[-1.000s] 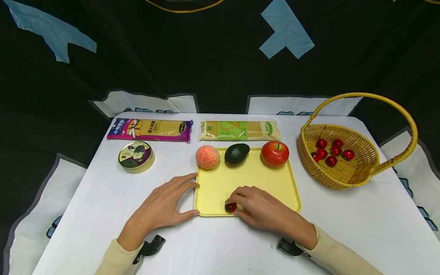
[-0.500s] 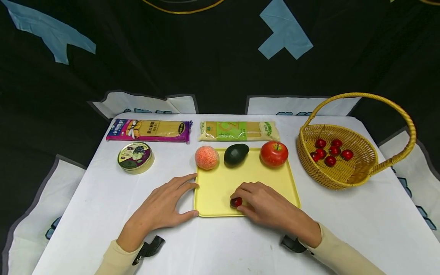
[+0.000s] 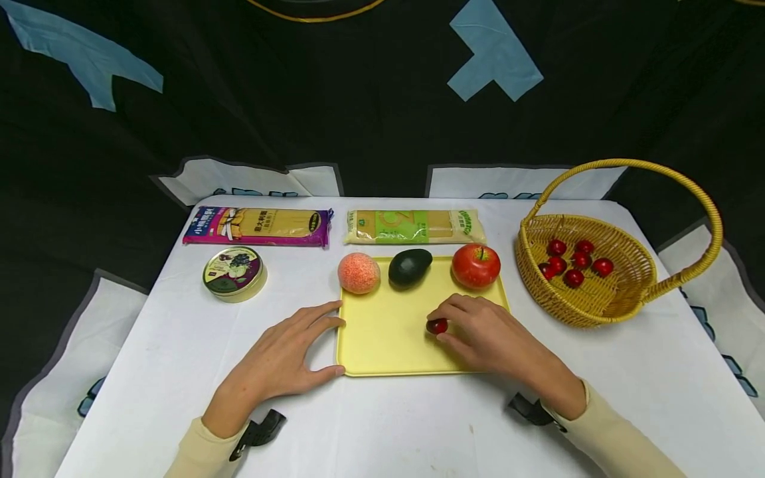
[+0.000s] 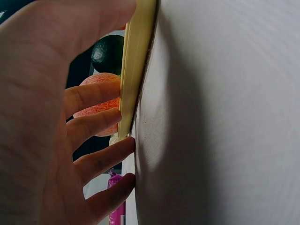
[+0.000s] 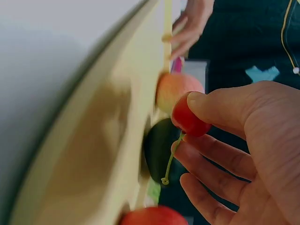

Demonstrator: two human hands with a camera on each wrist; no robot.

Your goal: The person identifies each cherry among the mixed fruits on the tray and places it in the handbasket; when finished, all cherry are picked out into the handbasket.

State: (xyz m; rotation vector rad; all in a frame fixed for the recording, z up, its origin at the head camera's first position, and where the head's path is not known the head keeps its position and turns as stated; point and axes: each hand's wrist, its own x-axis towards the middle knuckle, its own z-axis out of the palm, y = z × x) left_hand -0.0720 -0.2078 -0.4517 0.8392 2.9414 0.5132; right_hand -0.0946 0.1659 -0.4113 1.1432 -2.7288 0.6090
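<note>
Between thumb and fingers my right hand (image 3: 487, 332) pinches a red cherry (image 3: 437, 326), held over the yellow tray (image 3: 382, 332). Its green stem (image 5: 171, 159) hangs down in the right wrist view. My left hand (image 3: 283, 355) lies beside the tray, thumb and fingertips touching its left edge with the fingers spread. Along the tray's far side sit a pinkish-orange peach (image 3: 359, 273), a dark green avocado (image 3: 410, 268) and a red apple (image 3: 476, 266). To the right stands a wicker basket (image 3: 621, 302) with several cherries (image 3: 574, 278) inside.
A purple pasta packet (image 3: 257, 226) and a green-and-yellow noodle packet (image 3: 416, 227) lie along the back of the white table (image 3: 149, 372). A round tin (image 3: 234, 273) stands at the left. The basket's tall handle (image 3: 714, 232) arches up and to the right.
My right hand has carried the cherry from the tray's near edge up and to the right, towards the tray's middle right. The left hand has stayed at the tray's edge.
</note>
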